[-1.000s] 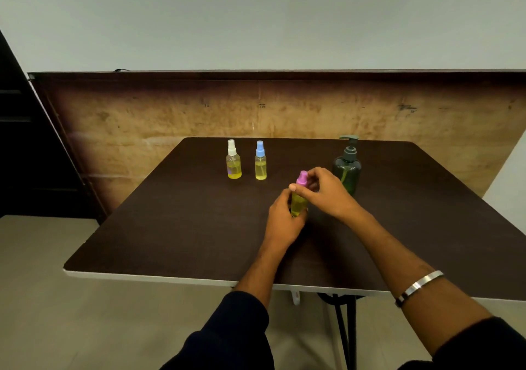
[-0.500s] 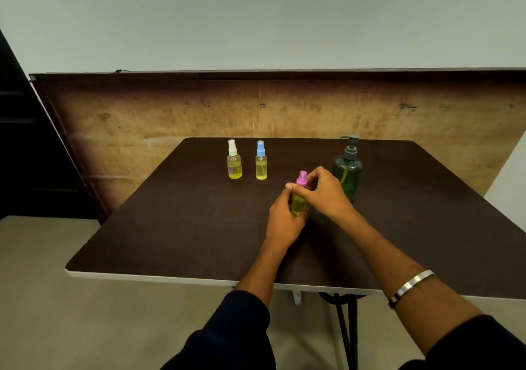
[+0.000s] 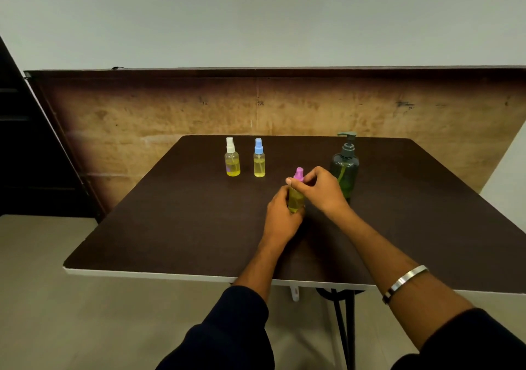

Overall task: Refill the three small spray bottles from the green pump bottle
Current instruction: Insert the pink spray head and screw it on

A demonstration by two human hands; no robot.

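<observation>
Left hand [image 3: 280, 213] wraps the pink-capped spray bottle [image 3: 296, 199] body mid-table [image 3: 170, 227]; right hand [image 3: 321, 189] pinches its pink cap [image 3: 299, 174]. Likely light, slick plastic: hold body, twist cap. Behind: green pump bottle [image 3: 345, 167] right, blue-capped bottle [image 3: 259, 159] and white-capped bottle [image 3: 232, 157] left.

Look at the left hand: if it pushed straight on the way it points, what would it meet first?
The left hand already touches the pink-capped spray bottle, so that comes first. Beyond it stands the green pump bottle, though depth is hard to judge.
</observation>
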